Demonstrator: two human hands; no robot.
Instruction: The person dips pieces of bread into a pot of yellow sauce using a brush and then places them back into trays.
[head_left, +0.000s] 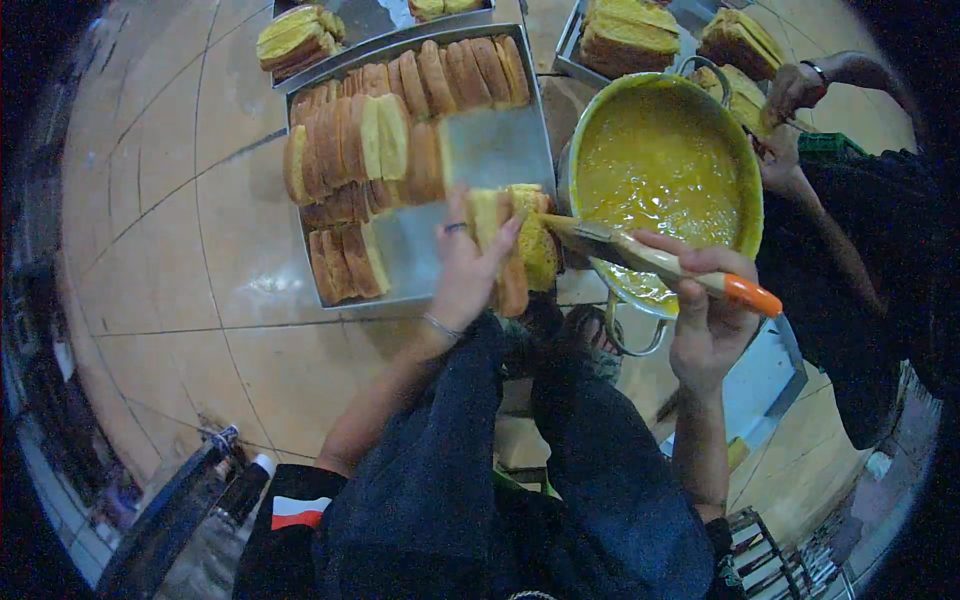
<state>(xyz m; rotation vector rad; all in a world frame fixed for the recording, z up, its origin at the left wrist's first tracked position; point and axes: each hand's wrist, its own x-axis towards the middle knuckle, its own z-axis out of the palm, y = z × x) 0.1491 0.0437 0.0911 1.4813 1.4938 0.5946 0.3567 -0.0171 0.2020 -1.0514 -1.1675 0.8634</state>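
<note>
My left hand (469, 259), slightly blurred, holds a piece of split bread (513, 281) over the lower right edge of a metal tray. In my right hand (709, 315) is the wooden handle of a brush or spreader (637, 253) with an orange end. Its tip touches or nearly touches a yellow-coated bread piece (538, 247) beside the tray. Rows of upright bread pieces (442, 79) fill much of the metal tray (495, 154). Right of it stands a large round metal pot (574, 165) of glossy yellow spread (660, 172), partly under the tool and my right hand.
A co-worker's hands (784, 135) are at the right, near yellow-coated bread (739, 97). More coated bread lies on a tray (564, 52) at the top and on another (360, 56) at top left. A white tray (765, 390) lies lower right on the tiled floor (172, 262).
</note>
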